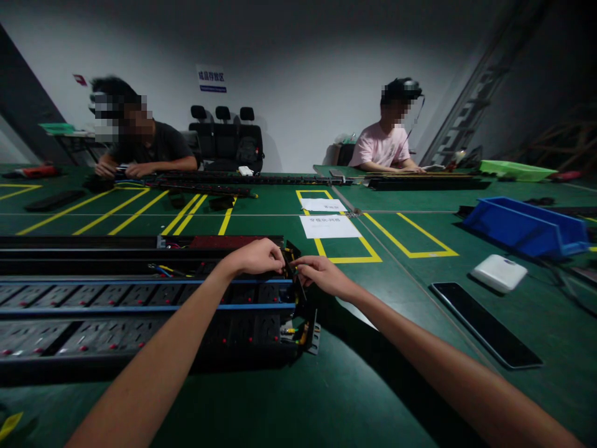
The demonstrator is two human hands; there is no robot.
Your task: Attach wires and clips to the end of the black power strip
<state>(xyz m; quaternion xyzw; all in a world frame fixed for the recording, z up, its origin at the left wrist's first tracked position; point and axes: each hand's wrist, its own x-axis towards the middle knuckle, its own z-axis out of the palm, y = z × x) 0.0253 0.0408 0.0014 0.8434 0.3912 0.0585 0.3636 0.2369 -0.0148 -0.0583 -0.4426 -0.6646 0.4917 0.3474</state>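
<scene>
Long black power strips (pixel 130 292) with rows of sockets and small red parts lie side by side, running in from the left. At the right end of the blue-edged strip stands a thin, dark end plate (pixel 301 287), tilted. My left hand (pixel 259 256) reaches over that end with its fingers curled together; what they pinch is hidden. From the other side, my right hand (pixel 321 274) has its fingers closed at the plate's upper part. Below, the nearer strip ends in exposed wires and a metal bracket (pixel 315 339).
A phone (pixel 485 323), a white box (pixel 499 274) and a blue bin (pixel 527 227) are at the right. Paper labels (pixel 330 226) and yellow tape lines mark the green table. Across it sit two people (pixel 153 146) (pixel 380 146), each by more strips.
</scene>
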